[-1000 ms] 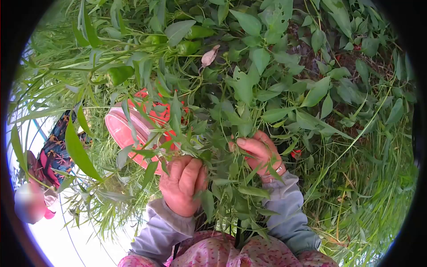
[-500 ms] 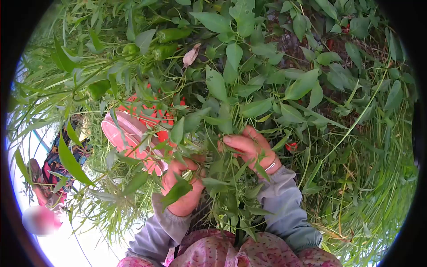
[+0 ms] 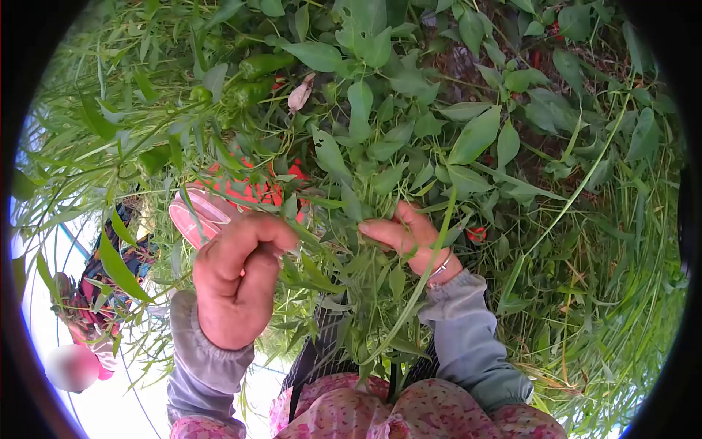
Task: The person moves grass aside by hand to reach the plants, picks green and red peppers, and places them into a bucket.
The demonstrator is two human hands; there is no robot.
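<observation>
Pepper plants with green leaves [image 3: 475,137] fill the space in front of me. My right hand [image 3: 413,238], with a bracelet at the wrist, is closed around leafy stems [image 3: 365,274] of a pepper plant, its thumb pointing left. To the left, my left hand [image 3: 241,282] is raised and curled, thumb against the bent fingers. Leaves touch its fingertips, and whatever it may pinch is hidden. Behind that hand lies a pink plastic object [image 3: 194,219], partly covered, beside bright red pieces [image 3: 248,192] showing through foliage. Green peppers [image 3: 252,93] hang at the upper left.
A dried pale leaf [image 3: 300,93] hangs near the green peppers. Something red [image 3: 476,234] shows among leaves right of my right hand. Tall grass [image 3: 621,314] grows along the right side. Another person [image 3: 91,336] is at the far left, by a white ground sheet [image 3: 146,384].
My left hand has moved left and up, away from the stems beside my right hand, and now covers part of the pink object. My right hand stays at the stems. The view has shifted slightly.
</observation>
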